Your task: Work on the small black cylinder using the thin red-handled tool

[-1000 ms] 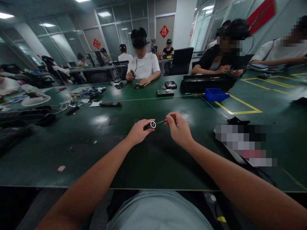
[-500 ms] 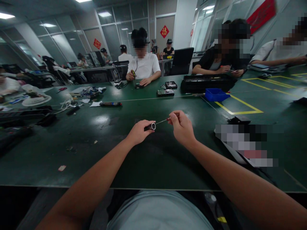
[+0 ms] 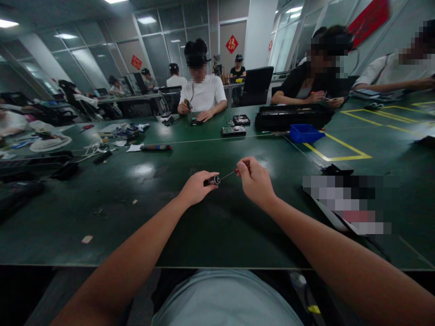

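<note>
Plainly, we found the left hand (image 3: 197, 188) grasping a dark cylinder (image 3: 211, 181) over the green table (image 3: 217, 235), and the right hand (image 3: 256, 179) pinching the handle of a thin-shafted tool (image 3: 227, 175) aimed at its ringed end. We could not tell whether the tip touched. We judged that a loose hold could let the cylinder turn, and a skewed push could send the shaft off the rim. Beyond, we noted a blue tray (image 3: 304, 136) and a pen-like object (image 3: 155, 147), well apart and obstructing neither hand.
</note>
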The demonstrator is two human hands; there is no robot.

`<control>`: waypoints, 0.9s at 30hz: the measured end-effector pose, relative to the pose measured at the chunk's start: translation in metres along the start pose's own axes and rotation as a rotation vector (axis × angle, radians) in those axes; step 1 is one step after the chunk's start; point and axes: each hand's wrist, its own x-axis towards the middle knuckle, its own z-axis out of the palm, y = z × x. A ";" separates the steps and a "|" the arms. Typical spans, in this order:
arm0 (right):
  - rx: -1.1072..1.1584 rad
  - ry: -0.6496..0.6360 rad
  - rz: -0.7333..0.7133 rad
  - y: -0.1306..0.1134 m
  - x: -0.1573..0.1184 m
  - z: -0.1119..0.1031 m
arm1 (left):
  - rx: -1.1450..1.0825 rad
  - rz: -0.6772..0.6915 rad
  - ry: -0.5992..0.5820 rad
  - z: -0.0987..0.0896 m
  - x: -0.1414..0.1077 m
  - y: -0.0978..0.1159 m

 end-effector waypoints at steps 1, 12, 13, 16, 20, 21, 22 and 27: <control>-0.014 0.001 0.001 0.000 0.000 0.000 | -0.003 -0.009 0.000 0.000 0.000 0.000; -0.066 -0.012 0.025 0.002 0.002 -0.001 | -0.177 -0.116 0.112 -0.001 0.001 -0.002; -0.076 -0.017 0.025 0.002 0.002 -0.001 | -0.251 -0.130 0.129 -0.001 0.002 -0.003; -0.134 -0.050 0.011 0.003 0.003 -0.002 | -0.553 -0.172 0.181 -0.001 0.005 -0.002; -0.211 -0.083 -0.023 0.003 0.003 -0.003 | -0.910 -0.283 0.215 -0.006 0.007 0.003; -0.219 -0.091 -0.026 0.003 0.003 -0.003 | -0.952 -0.300 0.214 -0.008 0.007 0.005; -0.222 -0.099 -0.026 0.003 0.003 -0.003 | -0.967 -0.305 0.209 -0.012 0.007 0.006; -0.217 -0.100 -0.025 0.005 0.003 -0.002 | -0.588 -0.201 -0.076 -0.032 0.000 0.016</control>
